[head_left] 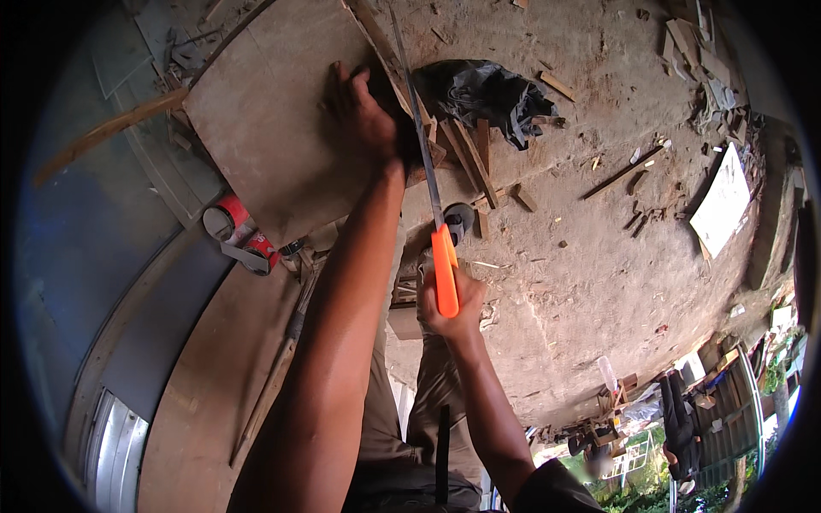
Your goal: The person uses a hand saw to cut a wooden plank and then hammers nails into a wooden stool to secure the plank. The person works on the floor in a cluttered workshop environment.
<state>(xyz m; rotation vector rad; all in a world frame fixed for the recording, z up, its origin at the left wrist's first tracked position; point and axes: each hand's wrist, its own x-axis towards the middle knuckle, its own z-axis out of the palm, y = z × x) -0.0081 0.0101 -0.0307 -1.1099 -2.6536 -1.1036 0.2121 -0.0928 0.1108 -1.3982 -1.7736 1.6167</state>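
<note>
My right hand (462, 303) is closed round the orange handle of a handsaw (445, 269). Its long thin blade points away from me, running alongside the right edge of a large wooden board (265, 111). From this angle I cannot tell whether the teeth touch the wood. On top of that board, close to the same edge, rests my left hand (368, 111), fingers stretched out and partly in shadow. My left forearm crosses the board's near side. Below the blade, my sandalled foot (459, 221) shows on the ground.
A crumpled black plastic bag (487, 90) and wood strips (475, 162) lie right of the blade. Red cans (231, 222) stand beside the board's lower left corner. Farther right are a white sheet (723, 201) and scattered offcuts on the dirt floor. A long wooden strip (111, 132) sticks out left.
</note>
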